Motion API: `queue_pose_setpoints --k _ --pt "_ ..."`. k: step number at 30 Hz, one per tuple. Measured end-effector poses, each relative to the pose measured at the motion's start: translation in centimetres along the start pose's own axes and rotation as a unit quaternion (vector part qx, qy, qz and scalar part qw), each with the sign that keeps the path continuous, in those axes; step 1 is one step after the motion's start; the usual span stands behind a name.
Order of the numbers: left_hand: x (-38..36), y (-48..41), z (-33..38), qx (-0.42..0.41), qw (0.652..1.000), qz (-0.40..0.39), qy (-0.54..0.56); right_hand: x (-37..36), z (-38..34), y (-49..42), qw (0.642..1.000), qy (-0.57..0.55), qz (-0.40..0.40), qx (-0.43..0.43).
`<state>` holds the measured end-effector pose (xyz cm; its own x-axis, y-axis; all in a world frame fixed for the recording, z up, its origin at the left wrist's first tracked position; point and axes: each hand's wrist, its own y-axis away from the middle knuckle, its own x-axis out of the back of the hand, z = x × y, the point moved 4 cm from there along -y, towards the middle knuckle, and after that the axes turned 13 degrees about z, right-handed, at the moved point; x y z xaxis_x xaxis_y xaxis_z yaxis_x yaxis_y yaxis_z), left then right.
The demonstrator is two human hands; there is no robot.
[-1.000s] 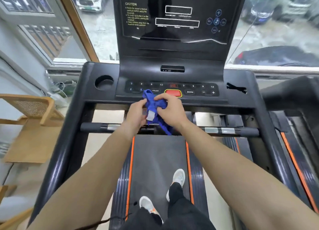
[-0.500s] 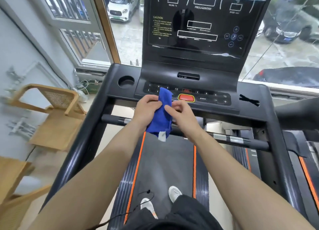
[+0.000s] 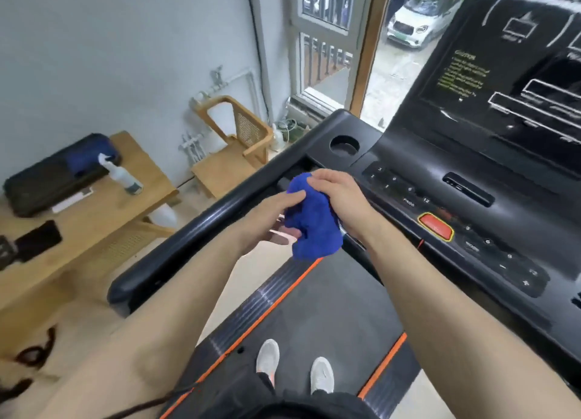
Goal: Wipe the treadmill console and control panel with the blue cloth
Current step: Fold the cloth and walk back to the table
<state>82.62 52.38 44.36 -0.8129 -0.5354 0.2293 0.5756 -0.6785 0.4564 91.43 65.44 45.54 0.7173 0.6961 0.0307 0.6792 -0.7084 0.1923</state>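
Observation:
The blue cloth (image 3: 314, 220) is bunched up between both hands, held in the air over the treadmill's left handrail end, just short of the control panel. My left hand (image 3: 270, 220) grips its left side from below. My right hand (image 3: 342, 195) covers its top and right side. The black control panel (image 3: 490, 230) with number buttons and a red stop button (image 3: 435, 226) runs diagonally to the right of the hands. The dark console screen (image 3: 515, 72) rises above it at the upper right.
A round cup holder (image 3: 344, 145) sits at the panel's left corner. The black left handrail (image 3: 201, 230) runs down-left. A wooden table (image 3: 94, 217) on the left carries a spray bottle (image 3: 121, 176), a black case and a phone. A wooden chair (image 3: 239, 142) stands by the window.
The view has swung to the left, bringing the table and wall into sight. The cloth went from hanging stretched between the hands to a bunched wad, with the right hand now on top.

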Motion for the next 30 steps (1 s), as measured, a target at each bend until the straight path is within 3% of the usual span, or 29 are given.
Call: queue_pose_setpoints --k 2,5,9,15,21,30 --pt "2.5 1.9 -1.4 0.023 0.999 0.032 -0.012 -3.5 -0.7 0.2 0.99 0.056 -0.128 0.015" --pt "6.4 5.4 -3.1 0.001 0.996 0.082 0.018 -8.7 -1.9 1.5 0.944 0.159 -0.288 0.04" --pt "12.3 10.3 -6.2 -0.008 0.984 0.174 0.026 -15.7 -2.2 4.2 0.879 0.26 -0.39 0.084" --pt "19.5 19.0 -15.8 0.034 0.956 0.289 -0.051 -26.9 -1.6 10.2 0.801 0.336 -0.464 0.175" --pt "25.5 31.3 -27.7 0.082 0.91 0.404 0.039 -39.7 -0.4 19.4 0.729 0.35 -0.539 0.235" --pt "32.3 50.7 -38.6 0.107 0.859 0.465 0.184 -58.3 5.5 34.8 0.635 0.391 -0.571 0.344"
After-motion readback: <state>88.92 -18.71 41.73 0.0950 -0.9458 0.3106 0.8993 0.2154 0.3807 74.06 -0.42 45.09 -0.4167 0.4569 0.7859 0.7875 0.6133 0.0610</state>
